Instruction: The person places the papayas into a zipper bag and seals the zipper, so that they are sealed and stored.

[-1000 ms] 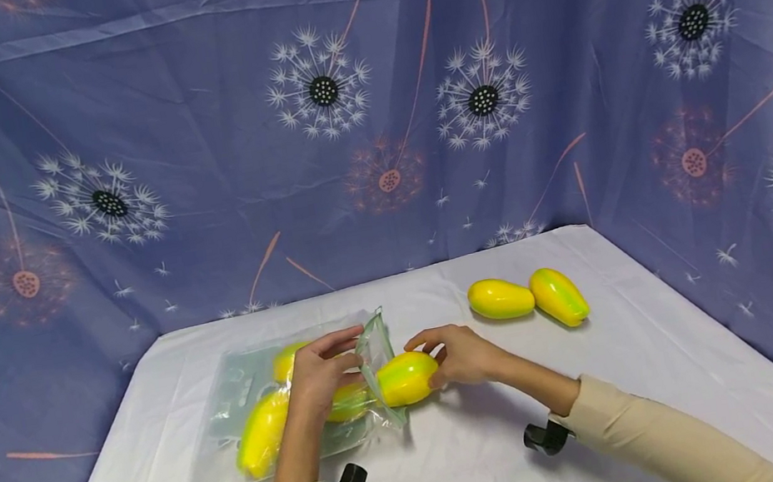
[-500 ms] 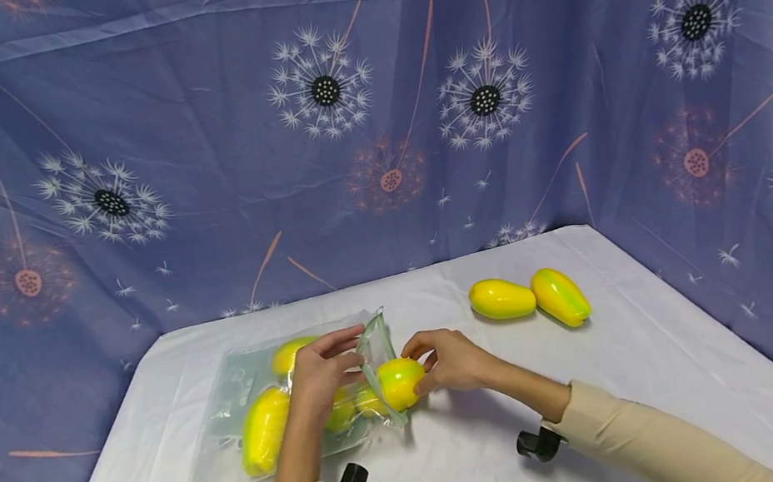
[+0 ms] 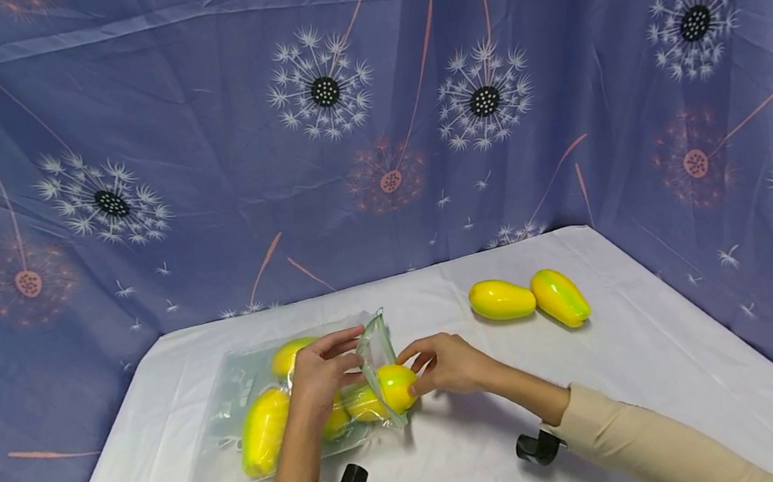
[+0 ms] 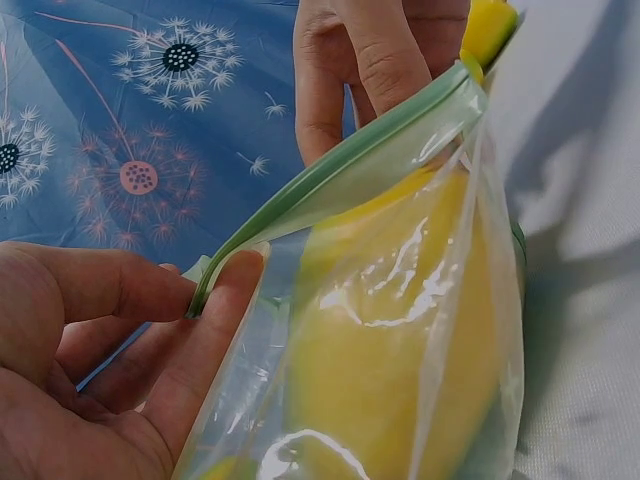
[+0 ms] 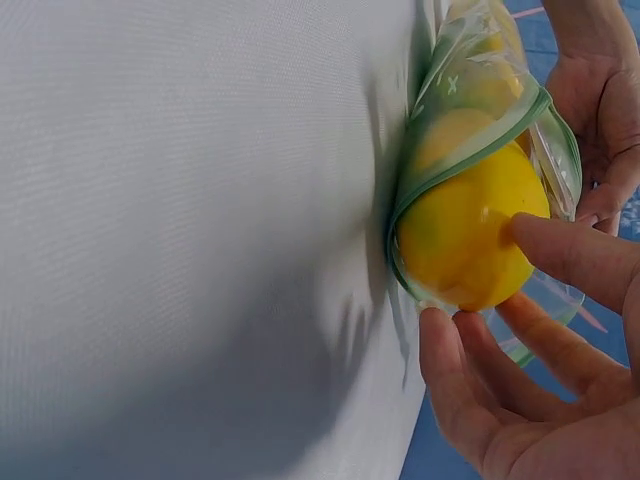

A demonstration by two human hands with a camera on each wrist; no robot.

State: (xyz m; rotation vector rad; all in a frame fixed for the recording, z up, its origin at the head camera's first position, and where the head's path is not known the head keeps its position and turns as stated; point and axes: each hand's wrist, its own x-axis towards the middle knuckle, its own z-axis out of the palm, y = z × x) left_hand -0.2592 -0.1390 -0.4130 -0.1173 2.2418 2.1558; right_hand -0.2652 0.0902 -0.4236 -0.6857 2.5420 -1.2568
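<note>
A clear zip bag (image 3: 225, 380) with a green-edged mouth lies on its side, its mouth facing right. My left hand (image 3: 324, 375) pinches the upper rim, thumb and fingers on either side of the green strip (image 4: 330, 180). My right hand (image 3: 455, 362) holds the outer end of a yellow-green papaya (image 3: 398, 387) between thumb and fingertips. Most of that papaya is within the bag, its rounded end (image 5: 470, 235) showing at the mouth. Deeper inside lie several more papayas, one at the lower left (image 3: 265, 433) and one at the back (image 3: 289, 357), partly hidden by my left hand.
Two loose papayas, one lying sideways (image 3: 502, 298) and one slanted (image 3: 560, 298), touch at the back right of the white-covered table (image 3: 467, 464). A blue dandelion-print curtain (image 3: 231, 173) hangs behind and around the table.
My right hand has moved left, pushing the papaya further through the bag's mouth. Papayas inside have shifted slightly. My left hand stays at the rim.
</note>
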